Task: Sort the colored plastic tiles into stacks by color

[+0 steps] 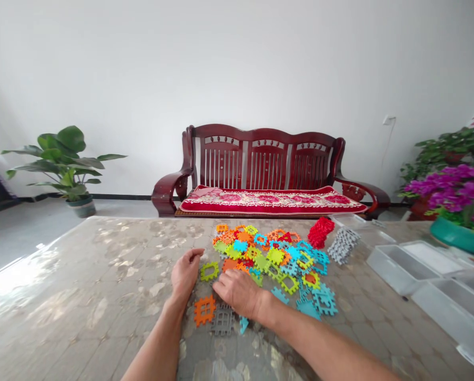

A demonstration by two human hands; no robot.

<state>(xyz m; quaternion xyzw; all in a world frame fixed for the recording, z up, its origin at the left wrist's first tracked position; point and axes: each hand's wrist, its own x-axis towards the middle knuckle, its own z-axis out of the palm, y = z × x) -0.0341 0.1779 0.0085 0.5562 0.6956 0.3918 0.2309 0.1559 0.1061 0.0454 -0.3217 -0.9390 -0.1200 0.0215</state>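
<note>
A heap of colourful interlocking square tiles (276, 256) lies on the table (94, 296). My left hand (185, 275) rests flat beside a lime green tile (209, 271), its fingers stretched toward it. My right hand (239, 292) lies palm down at the heap's near edge, fingers reaching an orange tile (231, 264). An orange tile (204, 310) and a grey tile (223, 319) lie side by side just under my wrists. A red stack of tiles (320, 232) and a grey stack (343, 245) sit at the heap's right.
Clear plastic bins (399, 267) stand at the table's right. A green pot of purple flowers (461, 201) sits at the far right corner. Beyond the table are a red wooden bench (264, 169) and a leafy potted plant (68, 166).
</note>
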